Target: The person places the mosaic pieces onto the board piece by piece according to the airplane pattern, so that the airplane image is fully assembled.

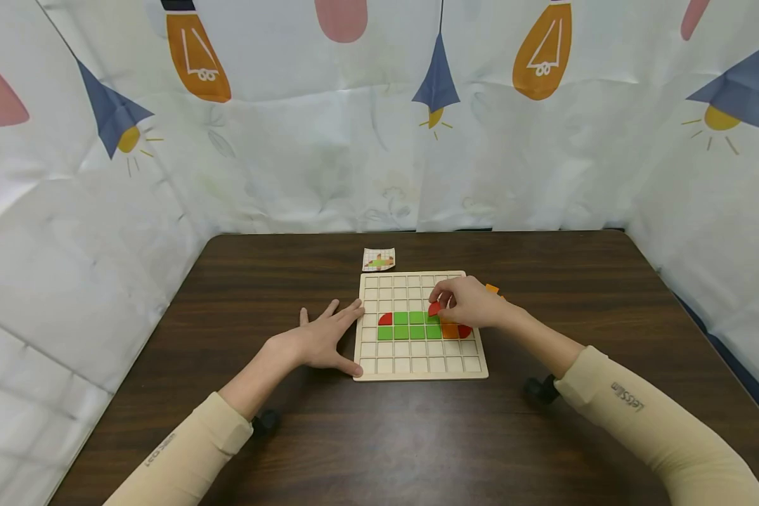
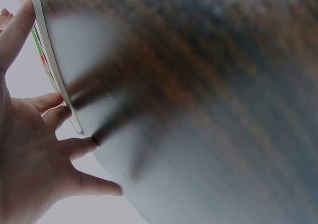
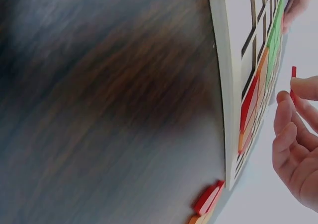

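A pale wooden grid board [image 1: 411, 365] lies on the table. My left hand [image 1: 319, 341] has its fingers spread and touches the board's left edge, with thumb and fingertips against it; the left wrist view shows this too. My right hand [image 1: 474, 302] pinches a small red piece [image 3: 294, 85] between thumb and fingers, held above the board. Beneath and beside it, green square tiles [image 1: 409, 332] fill cells in two rows. A red quarter-round tile [image 1: 386, 320] sits at their left end. To the right are an orange tile [image 1: 449, 331] and a red rounded tile [image 1: 464, 331], partly hidden by my right hand.
A small printed pattern card [image 1: 378, 260] lies behind the board. Loose orange pieces [image 1: 492, 288] are right of the board, partly behind my right hand. A loose red piece [image 3: 207, 198] lies by the board's corner. The brown table [image 1: 278, 267] meets a patterned cloth behind.
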Tool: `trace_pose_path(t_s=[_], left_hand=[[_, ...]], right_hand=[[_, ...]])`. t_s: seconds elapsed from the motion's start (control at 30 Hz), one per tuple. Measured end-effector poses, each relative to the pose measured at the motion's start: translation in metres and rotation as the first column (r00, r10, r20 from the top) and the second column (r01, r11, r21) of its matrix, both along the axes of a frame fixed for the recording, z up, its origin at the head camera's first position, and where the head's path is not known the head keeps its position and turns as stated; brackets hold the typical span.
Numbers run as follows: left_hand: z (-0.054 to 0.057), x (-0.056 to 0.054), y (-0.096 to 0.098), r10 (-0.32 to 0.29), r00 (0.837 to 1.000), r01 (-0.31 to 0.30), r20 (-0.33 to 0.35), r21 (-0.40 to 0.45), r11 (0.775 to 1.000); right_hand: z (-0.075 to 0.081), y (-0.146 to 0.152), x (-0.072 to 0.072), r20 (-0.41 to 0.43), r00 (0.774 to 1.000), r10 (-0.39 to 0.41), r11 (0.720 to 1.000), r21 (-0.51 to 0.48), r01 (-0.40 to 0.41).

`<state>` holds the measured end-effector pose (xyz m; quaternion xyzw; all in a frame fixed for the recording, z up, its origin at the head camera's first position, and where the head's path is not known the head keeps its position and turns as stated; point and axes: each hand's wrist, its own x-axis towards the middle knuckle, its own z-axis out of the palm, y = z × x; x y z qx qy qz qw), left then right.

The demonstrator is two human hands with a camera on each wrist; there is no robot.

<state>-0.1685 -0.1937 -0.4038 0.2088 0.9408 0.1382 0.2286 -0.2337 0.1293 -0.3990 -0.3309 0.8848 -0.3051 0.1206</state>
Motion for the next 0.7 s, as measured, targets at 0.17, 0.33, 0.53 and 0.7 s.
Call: trace_pose_path(t_s=[0.17,0.33,0.53,0.7], left_hand=[[-0.001,0.000,-0.001,-0.002,1.000,0.002,0.015,0.003,1.000],[-0.001,-0.001,-0.001,-0.011,1.000,0.011,0.016,0.011,1.000],[-0.003,-0.001,0.001,-0.015,1.000,0.016,0.016,-0.002,1.000],[-0.003,-0.002,0.000,-0.017,1.000,0.017,0.015,-0.009,1.000]], right_hand=[[-0.002,-0.011,0.003,0.021,1.000,0.018,1.000,0.004,-0.018],[-0.002,-0.021,0.006,0.032,0.999,0.036,0.999,0.022,-0.036],[-0.002,-0.033,0.010,0.012,0.997,0.071,0.997,0.024,-0.072],[0.000,-0.045,0.014,0.014,0.995,0.095,0.995,0.024,-0.095]])
